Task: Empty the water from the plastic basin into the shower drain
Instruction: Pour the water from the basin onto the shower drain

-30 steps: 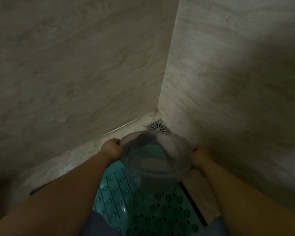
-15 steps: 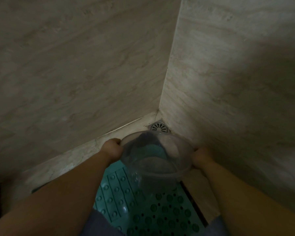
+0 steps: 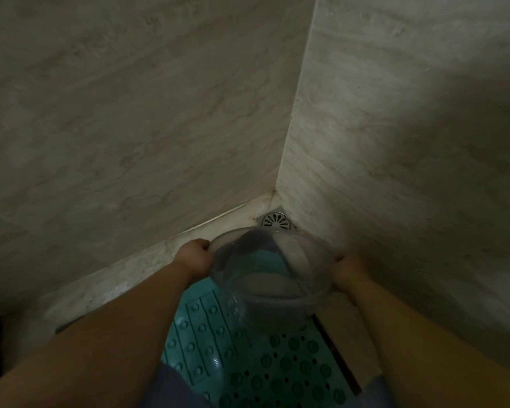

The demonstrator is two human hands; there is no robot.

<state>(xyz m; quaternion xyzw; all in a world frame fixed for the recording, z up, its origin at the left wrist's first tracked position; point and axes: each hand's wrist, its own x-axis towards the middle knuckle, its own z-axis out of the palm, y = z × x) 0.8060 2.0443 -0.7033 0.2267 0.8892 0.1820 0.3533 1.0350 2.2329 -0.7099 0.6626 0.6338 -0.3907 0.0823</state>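
I hold a clear plastic basin (image 3: 273,272) in the air above the shower floor, its mouth tipped toward the corner. My left hand (image 3: 195,256) grips its left rim and my right hand (image 3: 349,270) grips its right rim. Some water lies inside the basin. The round metal shower drain (image 3: 275,221) sits in the floor corner, just beyond the basin's far rim, with its near edge hidden behind that rim.
Two beige marble walls (image 3: 147,119) meet at the corner right behind the drain. A teal anti-slip mat (image 3: 248,357) with studs and holes covers the floor under my arms. A pale stone ledge (image 3: 124,269) runs along the left wall's foot.
The basin and both hands have stayed almost in place, with a slight shift toward the corner drain. The grip is unchanged.
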